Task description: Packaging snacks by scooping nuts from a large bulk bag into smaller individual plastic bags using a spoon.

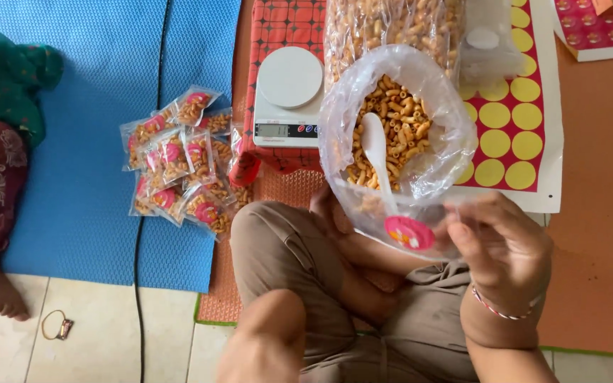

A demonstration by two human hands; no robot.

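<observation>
While pinching the small clear plastic pouch with a round pink sticker (404,228) in the closed fingertips (462,234) of the right hand (505,248), just under the open clear bag of macaroni snacks (342,120), keeping its mouth spread beneath the white plastic spoon (374,142), not being able to tell the half-hidden left hand (328,209) grip.

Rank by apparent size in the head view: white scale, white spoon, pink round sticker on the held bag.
1. White scale
2. White spoon
3. Pink round sticker
Spoon and sticker sit nearer the camera, so true sizes stay unsure.

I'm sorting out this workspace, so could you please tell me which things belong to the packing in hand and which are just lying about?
In use:
right hand
clear bag of macaroni snacks
white spoon
kitchen scale
filled packets
sticker sheet

Lying about:
rubber band with clip
black cable
blue mat
</observation>
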